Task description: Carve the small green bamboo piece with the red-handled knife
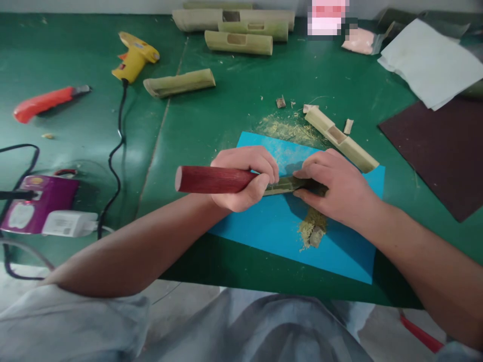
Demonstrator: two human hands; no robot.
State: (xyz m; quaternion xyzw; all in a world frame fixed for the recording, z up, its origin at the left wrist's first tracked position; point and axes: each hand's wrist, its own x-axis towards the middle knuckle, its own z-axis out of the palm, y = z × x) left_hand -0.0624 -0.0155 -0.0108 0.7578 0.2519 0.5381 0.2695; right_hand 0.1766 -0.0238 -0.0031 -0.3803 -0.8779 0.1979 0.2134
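Note:
My left hand is closed around the dark red wooden handle of a tool whose working end I cannot make out. Its butt end points left. A green bamboo piece bridges the space between my hands, above a blue sheet. My right hand pinches the right end of that bamboo between thumb and fingers, hiding part of it. Below the right hand lies a small heap of sawdust with a bamboo chip in it. Beyond the hands rests a bamboo tube with a cut window.
More bamboo tubes lie at the back. To the left are a yellow glue gun, a red utility knife and a purple power strip with a white charger. White paper and a dark sheet lie right.

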